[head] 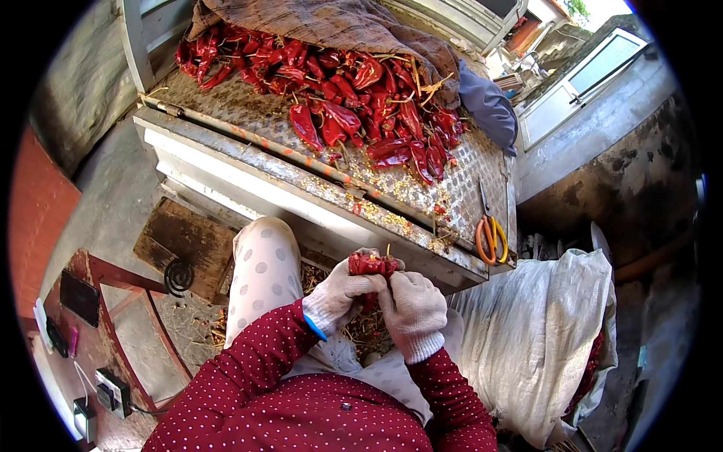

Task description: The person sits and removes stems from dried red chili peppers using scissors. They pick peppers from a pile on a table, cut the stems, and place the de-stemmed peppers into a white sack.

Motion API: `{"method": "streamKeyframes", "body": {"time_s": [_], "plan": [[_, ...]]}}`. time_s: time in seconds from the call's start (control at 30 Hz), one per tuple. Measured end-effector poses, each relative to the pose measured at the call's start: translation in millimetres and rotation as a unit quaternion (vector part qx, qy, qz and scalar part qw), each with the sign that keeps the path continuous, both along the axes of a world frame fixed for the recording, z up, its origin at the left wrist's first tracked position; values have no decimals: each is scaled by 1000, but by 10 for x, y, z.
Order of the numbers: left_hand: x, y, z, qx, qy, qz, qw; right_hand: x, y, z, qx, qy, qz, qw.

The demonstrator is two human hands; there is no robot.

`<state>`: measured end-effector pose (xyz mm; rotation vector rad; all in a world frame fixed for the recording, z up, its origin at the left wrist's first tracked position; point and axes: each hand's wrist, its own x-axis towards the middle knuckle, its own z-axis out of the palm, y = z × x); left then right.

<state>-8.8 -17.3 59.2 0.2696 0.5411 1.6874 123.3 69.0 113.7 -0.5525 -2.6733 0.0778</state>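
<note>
My left hand (342, 291), in a whitish knit glove, grips a dark red dried chili pepper (370, 264) above my lap. My right hand (415, 308), gloved alike, has its fingers closed at the pepper's right side; the fingertips are partly hidden. Beyond my hands, a heap of glossy red peppers (344, 101) lies on a metal truck bed (226, 107), partly under a brown plaid blanket (339, 25). Scissors (490, 234) with one orange and one yellow handle lie at the bed's right corner. Yellow seeds (390, 217) are scattered along the near edge.
At the right stands a white woven sack (525, 339) with red peppers showing at its side. A wooden board (183, 243) lies left of my knee, a black mosquito coil (178, 277) beside it. A phone (79, 298) rests on a worn red surface at far left.
</note>
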Motion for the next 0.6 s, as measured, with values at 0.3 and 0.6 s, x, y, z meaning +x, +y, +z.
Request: {"method": "streamKeyframes", "body": {"time_s": [0.3,0.6], "plan": [[66,74,-305,17,55,77,995,-56,289,449,-188,73,13,979],[32,59,-181,15,82,35,996,-77,350,226,-264,121,64,955]]}}
